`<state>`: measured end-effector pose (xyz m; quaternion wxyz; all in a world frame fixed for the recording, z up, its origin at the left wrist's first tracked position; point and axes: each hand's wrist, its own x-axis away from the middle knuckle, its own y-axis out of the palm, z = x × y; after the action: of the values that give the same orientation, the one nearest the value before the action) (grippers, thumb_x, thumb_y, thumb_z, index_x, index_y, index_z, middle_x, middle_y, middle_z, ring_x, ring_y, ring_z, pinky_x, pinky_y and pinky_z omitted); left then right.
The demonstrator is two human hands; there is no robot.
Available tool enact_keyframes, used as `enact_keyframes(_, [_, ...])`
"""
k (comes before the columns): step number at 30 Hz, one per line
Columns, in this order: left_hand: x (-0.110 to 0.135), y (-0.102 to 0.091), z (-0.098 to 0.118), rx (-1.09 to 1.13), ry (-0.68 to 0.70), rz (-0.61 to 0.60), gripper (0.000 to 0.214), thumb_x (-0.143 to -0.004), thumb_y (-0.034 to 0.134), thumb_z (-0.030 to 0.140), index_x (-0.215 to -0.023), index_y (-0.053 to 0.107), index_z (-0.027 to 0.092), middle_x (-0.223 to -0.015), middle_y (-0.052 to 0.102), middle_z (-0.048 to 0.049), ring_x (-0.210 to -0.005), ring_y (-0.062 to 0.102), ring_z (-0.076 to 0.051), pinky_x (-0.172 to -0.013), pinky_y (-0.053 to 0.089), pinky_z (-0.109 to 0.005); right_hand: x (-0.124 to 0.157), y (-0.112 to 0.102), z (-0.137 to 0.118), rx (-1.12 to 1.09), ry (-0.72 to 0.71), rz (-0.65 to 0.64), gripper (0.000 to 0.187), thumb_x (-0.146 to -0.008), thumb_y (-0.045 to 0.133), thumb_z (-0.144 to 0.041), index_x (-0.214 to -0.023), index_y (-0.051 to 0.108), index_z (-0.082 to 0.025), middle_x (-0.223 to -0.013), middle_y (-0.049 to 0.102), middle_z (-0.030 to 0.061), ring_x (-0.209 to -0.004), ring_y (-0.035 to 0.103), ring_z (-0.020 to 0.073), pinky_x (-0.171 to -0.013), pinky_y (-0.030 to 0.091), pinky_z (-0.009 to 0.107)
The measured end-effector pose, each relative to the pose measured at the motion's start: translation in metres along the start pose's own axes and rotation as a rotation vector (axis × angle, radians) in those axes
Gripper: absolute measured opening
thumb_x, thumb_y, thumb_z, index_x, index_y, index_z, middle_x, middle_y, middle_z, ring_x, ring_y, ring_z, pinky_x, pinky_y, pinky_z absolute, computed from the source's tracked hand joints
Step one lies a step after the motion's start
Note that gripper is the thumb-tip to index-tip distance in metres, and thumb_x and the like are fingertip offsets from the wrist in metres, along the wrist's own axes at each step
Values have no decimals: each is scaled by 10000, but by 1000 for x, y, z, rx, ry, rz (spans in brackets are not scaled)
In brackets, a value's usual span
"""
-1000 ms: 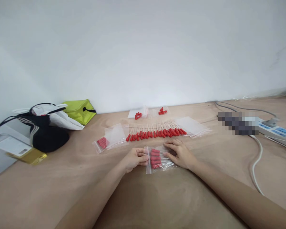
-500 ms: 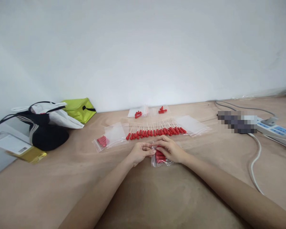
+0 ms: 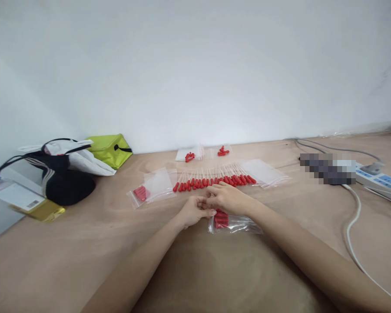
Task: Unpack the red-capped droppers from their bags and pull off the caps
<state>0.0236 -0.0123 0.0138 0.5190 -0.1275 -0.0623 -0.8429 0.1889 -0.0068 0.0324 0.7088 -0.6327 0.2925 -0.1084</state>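
A clear zip bag [image 3: 244,224] with several red pieces [image 3: 221,219] inside lies in front of me, its open length stretching right under my right forearm. My left hand [image 3: 193,212] pinches the bag's left edge between thumb and fingers. Over the bag's upper left corner, my right hand [image 3: 230,198] has its thumb and fingers closed against the left fingertips; the plastic between them is mostly hidden. Just beyond the hands, pale sticks with red tips [image 3: 195,183] lie side by side in a long row.
Left of the row, flat plastic bags [image 3: 161,184] lie beside bagged red pieces [image 3: 141,193]; more flat bags [image 3: 263,173] lie right. Small red pieces [image 3: 189,157] rest on bags by the wall. A black cap [image 3: 68,187], green pouch [image 3: 109,150] and power strip [image 3: 379,177] flank the table.
My right hand has shifted up and left, off the middle of the bag toward my left fingertips. More of the bag and its red contents now shows.
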Motion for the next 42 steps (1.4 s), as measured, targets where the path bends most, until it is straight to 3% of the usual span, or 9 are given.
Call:
enact_keyframes(10, [3,-2,2,-14,2,-22,300,-447,793,277,-643,633,115,-525,585,18,-504,525,-83,-568,424,-219,-5,-2,4,-86,2,8,70,-778,543,-180,-751,605,-196,-788,531,10,-738,456,126,-664,286,262])
enact_keyframes(16, [3,-5,3,144,-74,13,364,-412,802,326,-662,647,113,-573,610,6,-544,536,-89,-589,439,-228,3,-2,6,-105,-2,121,165,-822,477,-209,-685,564,-180,-713,548,11,-702,431,129,-655,279,262])
enact_keyframes(20, [4,-3,2,118,-46,12,315,-445,788,333,-622,645,115,-574,604,7,-552,531,-92,-585,428,-223,6,0,5,-135,-32,140,197,-838,430,-179,-707,578,-180,-638,568,9,-672,426,132,-647,279,264])
enact_keyframes(24, [4,0,0,54,5,74,270,-488,766,322,-589,625,115,-527,568,20,-488,474,-68,-503,374,-190,4,7,5,-120,-71,163,194,-850,430,-198,-878,621,-198,-739,612,25,-685,442,129,-646,283,267])
enact_keyframes(29, [4,4,-1,139,-34,118,330,-481,761,358,-517,537,119,-494,513,37,-461,455,-61,-494,388,-198,4,15,5,-24,-62,209,221,-850,426,-189,-767,629,-174,-703,585,30,-688,467,132,-650,309,276])
enact_keyframes(34, [1,5,-7,143,9,162,387,-481,754,383,-482,459,132,-435,438,65,-407,378,-39,-433,321,-173,4,22,1,-91,-97,284,206,-863,402,-165,-808,599,-147,-809,620,45,-759,523,129,-718,388,269])
enact_keyframes(38, [0,3,-10,45,48,215,348,-532,722,378,-496,481,129,-414,423,68,-384,325,-34,-398,236,-166,4,24,1,-188,-95,305,217,-869,378,-158,-897,594,-160,-926,633,58,-873,552,132,-794,418,284])
enact_keyframes(42, [0,3,-12,3,93,257,257,-601,670,347,-580,544,124,-488,497,43,-442,415,-61,-443,307,-174,12,16,1,-254,12,256,229,-870,403,-234,-1013,580,-206,-1054,594,65,-955,543,143,-814,429,305])
